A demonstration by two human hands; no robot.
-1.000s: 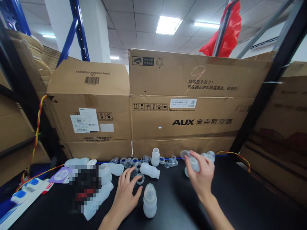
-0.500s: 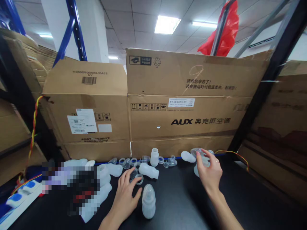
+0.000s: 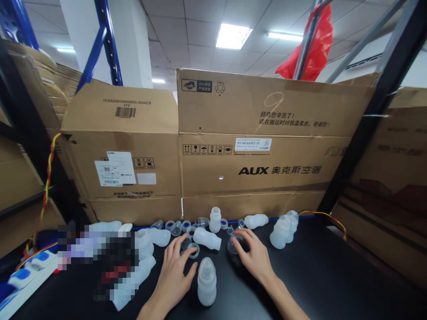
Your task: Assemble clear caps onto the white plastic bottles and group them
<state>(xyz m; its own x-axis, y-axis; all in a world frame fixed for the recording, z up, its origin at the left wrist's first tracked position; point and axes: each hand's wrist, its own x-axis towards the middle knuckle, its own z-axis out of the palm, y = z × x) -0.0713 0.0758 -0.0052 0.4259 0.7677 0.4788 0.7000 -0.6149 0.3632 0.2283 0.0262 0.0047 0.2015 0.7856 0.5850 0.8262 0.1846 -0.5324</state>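
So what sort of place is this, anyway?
It looks like a storeroom or warehouse-style workspace, though I can't be certain. A perforated blue metal post suggests shelving, large printed cardboard stands behind the black work surface, and a light panel is set in the tiled ceiling.

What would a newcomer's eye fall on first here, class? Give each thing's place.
The bright red bag at the upper right probably catches the eye first, above the wide brown cardboard panel marked AUX. Lower down, a whitish bottle stands upright on the black table, between the left hand and the right hand.
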